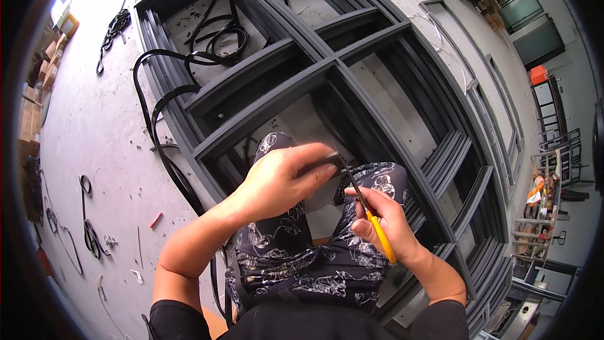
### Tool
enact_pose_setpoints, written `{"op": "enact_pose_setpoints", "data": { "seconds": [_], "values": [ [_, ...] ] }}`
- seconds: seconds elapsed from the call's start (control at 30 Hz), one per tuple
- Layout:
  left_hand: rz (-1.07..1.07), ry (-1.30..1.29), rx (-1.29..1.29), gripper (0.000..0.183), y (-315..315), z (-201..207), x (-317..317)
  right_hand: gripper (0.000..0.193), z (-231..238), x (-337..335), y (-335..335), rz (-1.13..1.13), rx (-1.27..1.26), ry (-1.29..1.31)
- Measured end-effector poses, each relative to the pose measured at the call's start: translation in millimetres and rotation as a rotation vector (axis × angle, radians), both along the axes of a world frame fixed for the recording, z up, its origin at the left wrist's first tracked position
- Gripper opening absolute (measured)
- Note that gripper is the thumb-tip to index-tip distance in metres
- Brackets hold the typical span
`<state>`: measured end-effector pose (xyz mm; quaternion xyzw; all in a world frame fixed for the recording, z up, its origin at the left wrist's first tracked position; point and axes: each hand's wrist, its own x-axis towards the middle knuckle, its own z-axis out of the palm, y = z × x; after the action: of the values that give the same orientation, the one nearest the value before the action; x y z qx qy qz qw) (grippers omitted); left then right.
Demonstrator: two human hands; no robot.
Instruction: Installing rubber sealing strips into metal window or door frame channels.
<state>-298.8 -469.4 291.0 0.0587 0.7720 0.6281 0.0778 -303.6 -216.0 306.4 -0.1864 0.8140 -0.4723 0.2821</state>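
My right hand (385, 217) grips a pair of scissors with yellow handles (381, 239), and the dark blades point up and away toward my left fingertips. My left hand (286, 176) pinches a short dark piece of strip (318, 165) between thumb and fingers, above my lap. The scissor tips are right beside the end of this piece; whether they touch it I cannot tell. Under and beyond my hands lies a stack of dark grey window frames (333, 63), divided by crossing bars. Long black rubber strip (139, 79) loops over the left side of the stack.
Coils of black strip (91, 239) and a small red-handled tool (156, 220) lie on the pale floor at left. Another dark bundle (116, 25) sits farther off. More grey frames (469, 56) and a cluttered trolley (535, 214) stand at right. Cardboard boxes line the left wall.
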Motion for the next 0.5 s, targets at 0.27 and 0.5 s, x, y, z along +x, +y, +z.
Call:
{"op": "enact_pose_setpoints", "data": {
  "seconds": [0.27, 0.5],
  "values": [
    [-0.044, -0.246, 0.162, 0.025, -2.1, 2.2, -1.6, 0.041, 3.3, 6.8, -1.8, -0.054, 0.064, 0.141],
    [-0.143, -0.480, 0.343, 0.027, -8.5, 5.3, -5.6, 0.035, -3.5, 10.1, 0.0, -0.024, 0.086, 0.285]
  ]
}}
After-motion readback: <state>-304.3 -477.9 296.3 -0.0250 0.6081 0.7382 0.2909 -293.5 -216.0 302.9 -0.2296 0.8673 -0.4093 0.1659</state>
